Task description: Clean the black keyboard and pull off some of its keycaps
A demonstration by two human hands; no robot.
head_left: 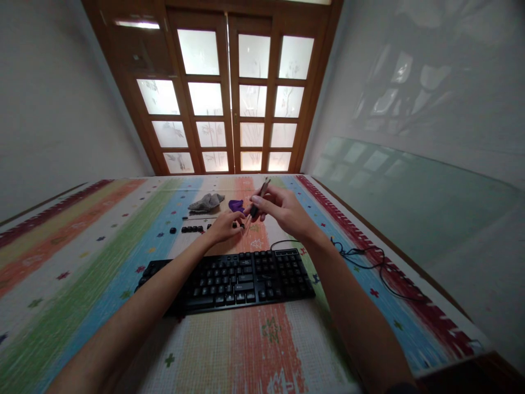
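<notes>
— So, what's leftmost? 
— Loose keycaps (192,229), then the left hand (225,225), fingers pinched on something tiny, perhaps a keycap.
— And the right hand (283,210)?
— Closed around a slim tool (258,198), above the keyboard (229,279).

Slim dark tool (259,198), tilted, perhaps tweezers

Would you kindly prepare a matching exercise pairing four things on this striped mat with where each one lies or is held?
Things:
1. keyboard
2. grey cloth
3. slim tool
4. cable

Places:
A. pinched in the right hand
B. far side of the mat, left of the purple thing
C. nearest the person, under both forearms
D. trailing right of the keyboard

Pairs: 1-C, 2-B, 3-A, 4-D
</notes>
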